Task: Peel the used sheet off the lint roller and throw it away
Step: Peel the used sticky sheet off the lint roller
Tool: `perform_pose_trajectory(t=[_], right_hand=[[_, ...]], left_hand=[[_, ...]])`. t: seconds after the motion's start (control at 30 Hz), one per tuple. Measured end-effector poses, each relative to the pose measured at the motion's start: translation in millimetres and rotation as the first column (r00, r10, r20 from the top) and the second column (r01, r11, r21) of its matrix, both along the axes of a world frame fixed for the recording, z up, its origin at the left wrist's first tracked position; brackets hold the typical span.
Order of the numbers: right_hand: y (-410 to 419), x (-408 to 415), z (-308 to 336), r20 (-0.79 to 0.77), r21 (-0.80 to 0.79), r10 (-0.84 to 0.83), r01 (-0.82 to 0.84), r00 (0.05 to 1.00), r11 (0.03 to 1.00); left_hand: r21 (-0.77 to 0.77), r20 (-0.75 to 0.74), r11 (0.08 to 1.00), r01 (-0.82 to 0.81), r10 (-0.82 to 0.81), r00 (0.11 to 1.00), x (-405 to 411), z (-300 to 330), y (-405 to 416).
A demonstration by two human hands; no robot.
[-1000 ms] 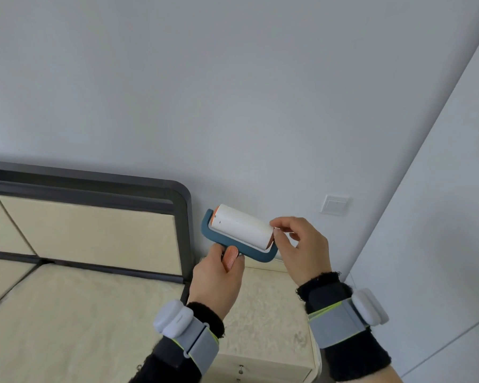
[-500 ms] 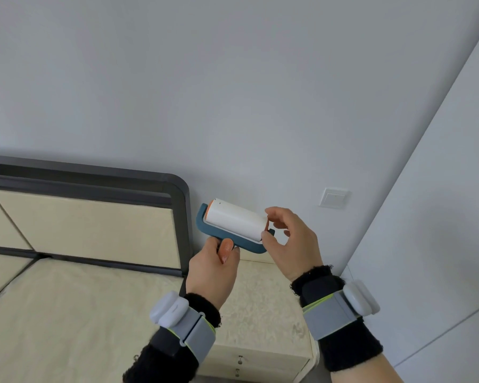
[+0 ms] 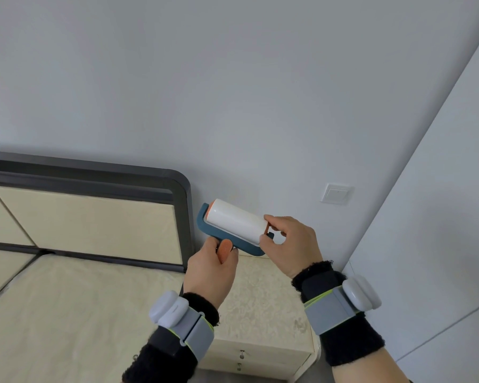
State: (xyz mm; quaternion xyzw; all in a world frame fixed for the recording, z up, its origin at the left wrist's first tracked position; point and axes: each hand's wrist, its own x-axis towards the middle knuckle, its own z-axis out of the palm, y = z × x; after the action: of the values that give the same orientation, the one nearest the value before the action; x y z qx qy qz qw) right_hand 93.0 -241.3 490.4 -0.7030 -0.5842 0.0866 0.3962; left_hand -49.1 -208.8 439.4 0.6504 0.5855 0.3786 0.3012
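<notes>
The lint roller [image 3: 234,226] is held in mid-air before the wall [image 3: 233,92], above the nightstand [image 3: 263,302], headboard [image 3: 181,189] at 9 o'clock. Left hand [image 3: 212,268] grips its orange handle; right hand [image 3: 289,246] pinches the white roll's end. Frame blue.

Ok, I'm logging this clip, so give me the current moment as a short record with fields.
setting: bedroom, by a bed headboard and nightstand
left hand: grips the lint roller by its orange handle
right hand: fingers pinch the roll's right end
sheet: no peeled part visible
bin: none in view
</notes>
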Motion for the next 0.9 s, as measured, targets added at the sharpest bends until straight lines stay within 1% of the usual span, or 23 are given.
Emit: perform_pose_trajectory(t=[0.13,0.27,0.4,0.63,0.9], right_hand=[[0.3,2.5,0.7,0.038,-0.029,-0.008,0.009,0.999,1.000],[-0.9,3.0,2.3,0.042,-0.024,-0.018,0.019,0.999,1.000],[-1.9,3.5,1.4,0.059,-0.024,-0.024,0.025,0.998,0.999],[-3.1,2.7,-0.2,0.130,-0.111,-0.007,0.021,0.992,0.994],[-3.8,3.6,4.7,0.157,-0.170,0.021,0.006,0.987,0.985]], left_hand=[[0.003,-0.051,1.000,0.010,-0.010,0.999,0.6,-0.7,0.6],[0.016,-0.092,1.000,0.014,-0.012,0.996,0.9,-0.8,1.6],[0.012,-0.102,1.000,0.020,-0.019,0.995,1.0,-2.2,1.9],[0.012,-0.162,0.999,0.040,-0.037,0.986,0.7,-4.0,0.3],[0.006,-0.172,0.999,0.053,-0.051,0.984,-0.8,-5.5,-0.3]])
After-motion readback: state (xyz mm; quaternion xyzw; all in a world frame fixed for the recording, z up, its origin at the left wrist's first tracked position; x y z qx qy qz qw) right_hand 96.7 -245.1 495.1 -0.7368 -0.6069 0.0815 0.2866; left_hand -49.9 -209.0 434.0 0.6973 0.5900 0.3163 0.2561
